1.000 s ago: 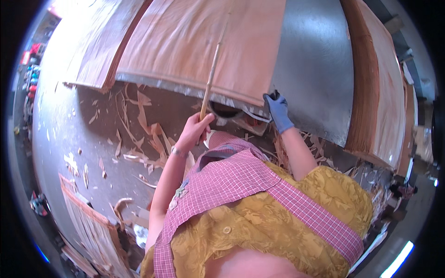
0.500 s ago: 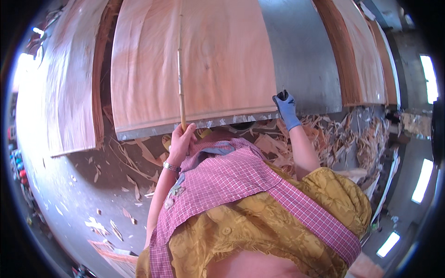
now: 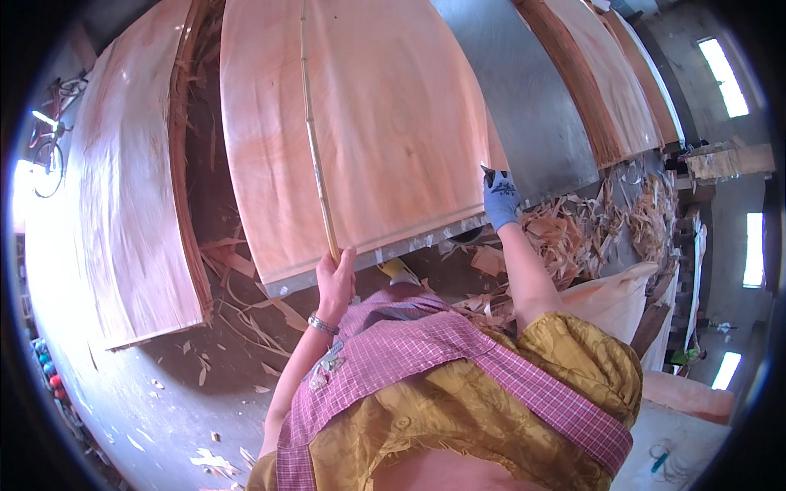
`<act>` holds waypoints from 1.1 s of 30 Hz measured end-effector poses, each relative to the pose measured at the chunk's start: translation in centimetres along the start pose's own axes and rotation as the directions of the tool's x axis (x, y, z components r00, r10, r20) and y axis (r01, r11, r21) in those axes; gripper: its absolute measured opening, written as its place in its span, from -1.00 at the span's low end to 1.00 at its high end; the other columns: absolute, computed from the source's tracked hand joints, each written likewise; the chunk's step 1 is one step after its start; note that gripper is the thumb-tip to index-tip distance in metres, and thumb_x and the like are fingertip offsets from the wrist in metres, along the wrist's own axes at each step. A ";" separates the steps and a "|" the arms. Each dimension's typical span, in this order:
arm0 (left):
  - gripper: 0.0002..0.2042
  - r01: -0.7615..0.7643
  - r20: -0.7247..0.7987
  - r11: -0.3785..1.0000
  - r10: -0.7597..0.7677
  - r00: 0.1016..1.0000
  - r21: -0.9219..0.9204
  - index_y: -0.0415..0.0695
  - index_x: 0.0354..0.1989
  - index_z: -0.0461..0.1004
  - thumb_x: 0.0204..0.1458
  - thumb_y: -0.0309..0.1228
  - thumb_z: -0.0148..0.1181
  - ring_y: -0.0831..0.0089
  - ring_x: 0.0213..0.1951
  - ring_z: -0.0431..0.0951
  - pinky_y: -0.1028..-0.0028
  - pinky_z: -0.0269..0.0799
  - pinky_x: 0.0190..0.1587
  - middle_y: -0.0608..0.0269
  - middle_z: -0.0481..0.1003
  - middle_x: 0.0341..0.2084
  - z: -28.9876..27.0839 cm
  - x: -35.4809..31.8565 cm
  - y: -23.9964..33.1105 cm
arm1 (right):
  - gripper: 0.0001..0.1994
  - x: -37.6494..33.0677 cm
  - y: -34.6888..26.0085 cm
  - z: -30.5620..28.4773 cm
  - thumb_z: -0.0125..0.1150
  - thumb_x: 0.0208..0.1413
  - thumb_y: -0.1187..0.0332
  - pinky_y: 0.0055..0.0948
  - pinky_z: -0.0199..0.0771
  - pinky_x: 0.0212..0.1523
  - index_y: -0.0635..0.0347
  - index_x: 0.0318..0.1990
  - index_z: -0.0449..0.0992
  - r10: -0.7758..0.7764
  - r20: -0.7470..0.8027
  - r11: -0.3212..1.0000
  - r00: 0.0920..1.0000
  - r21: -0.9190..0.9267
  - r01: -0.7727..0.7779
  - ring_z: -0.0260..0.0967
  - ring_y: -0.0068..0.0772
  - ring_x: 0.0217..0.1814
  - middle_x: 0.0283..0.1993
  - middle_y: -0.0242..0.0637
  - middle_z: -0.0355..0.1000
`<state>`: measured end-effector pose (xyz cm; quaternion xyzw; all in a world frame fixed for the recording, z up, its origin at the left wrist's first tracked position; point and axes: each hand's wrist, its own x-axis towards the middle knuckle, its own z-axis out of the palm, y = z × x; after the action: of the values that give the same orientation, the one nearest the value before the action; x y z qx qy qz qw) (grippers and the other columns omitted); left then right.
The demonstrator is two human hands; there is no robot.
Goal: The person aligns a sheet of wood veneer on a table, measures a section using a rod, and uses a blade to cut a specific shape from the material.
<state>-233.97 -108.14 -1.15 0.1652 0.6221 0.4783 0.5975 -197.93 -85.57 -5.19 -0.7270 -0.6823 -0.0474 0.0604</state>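
My bare left hand (image 3: pixel 336 278), a bracelet at its wrist, is closed round the near end of a long thin bamboo stick (image 3: pixel 318 168). The stick runs away from me over a broad sheet of pale reddish wood veneer (image 3: pixel 393 123), which lies on a grey table (image 3: pixel 548 123). In a blue glove with black fingertips, my right hand (image 3: pixel 501 199) is at the sheet's right edge near the front corner. Its fingers are closed on that edge; the fingertips are partly hidden. Beside it, a narrow strip of another veneer layer shows under the sheet's right side.
Stacks of veneer stand left (image 3: pixel 131 180) and right (image 3: pixel 585 78) of the table. Curled veneer scraps (image 3: pixel 565 245) heap on the floor at right, with loose strips (image 3: pixel 246 319) by my left arm. A bicycle (image 3: pixel 51 159) is at far left.
The view has turned, so table and stacks appear tilted. My left hand still holds the bamboo stick. My right hand stays at the veneer's edge, its back now turned more into view.
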 end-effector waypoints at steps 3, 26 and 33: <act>-0.70 0.014 -0.032 1.000 -0.014 0.999 -0.022 -0.14 -0.36 0.34 0.17 -0.15 0.15 0.66 -0.83 0.22 0.60 0.10 -0.83 0.43 0.27 -0.79 -2.1 -0.4 0.9 | -0.66 -1.7 -5.4 -3.9 0.14 0.15 0.19 -0.09 0.52 -0.19 0.15 0.01 0.44 -0.097 -0.086 0.968 0.992 0.221 0.114 0.50 0.07 -0.17 -0.11 -0.01 0.49; -0.41 0.020 -0.041 0.858 -0.047 0.998 -0.513 -0.13 0.08 0.07 0.00 -0.42 0.36 0.54 -0.57 0.39 0.54 0.31 -0.61 0.26 0.41 -0.49 -3.4 2.0 -5.5 | -0.48 -14.3 -41.8 -18.1 0.23 0.19 0.35 -0.62 0.44 -0.13 0.36 0.25 0.28 -0.760 0.092 0.147 0.644 0.989 0.032 0.37 -0.71 -0.09 0.03 -0.31 0.48; -0.85 0.120 0.068 0.584 -0.109 0.992 -0.803 -0.16 -0.31 0.36 0.16 -0.38 0.18 0.46 -0.59 0.41 0.44 0.41 -0.58 0.29 0.40 -0.53 -2.5 0.4 -4.0 | -0.75 -15.8 -28.2 -7.8 0.27 0.18 0.18 -0.69 0.21 -0.57 0.14 -0.13 0.55 -0.277 0.307 0.376 0.911 0.907 -0.191 0.20 -0.78 -0.53 -0.46 -0.56 0.39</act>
<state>-234.90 -110.76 -4.96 -0.1599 0.3447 0.6672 0.6407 -226.96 -100.61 0.75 -0.5415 -0.6059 0.4936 0.3098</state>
